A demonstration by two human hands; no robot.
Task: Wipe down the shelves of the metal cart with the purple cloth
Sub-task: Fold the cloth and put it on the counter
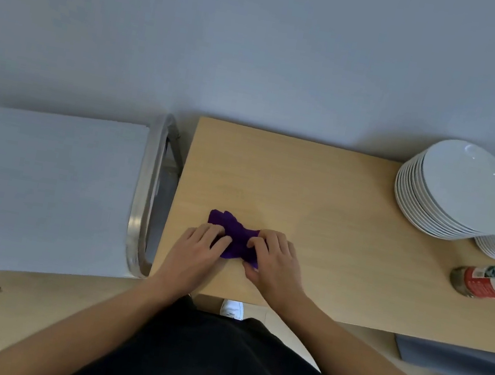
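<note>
Both hands gather the purple cloth [236,234] on the wooden surface [320,193]; the cart is not yet wiped

The left hand [197,246] and right hand [275,257] each have a narrow grip, fingers curled into the cloth's two ends, and the cloth lies crumpled between them near the surface's six o'clock edge. The metal cart [43,186] stands at nine o'clock of the cloth, its curved handle [145,190] just beside the surface. The likely trouble is a loose, wadded cloth: if it is carried over bunched, only a small patch would meet the shelf and a trailing end could snag on the handle. A wide sweep of the right arm toward three o'clock could knock the jar [486,281] lying there, or the stack of plates [455,192] at two o'clock
</note>
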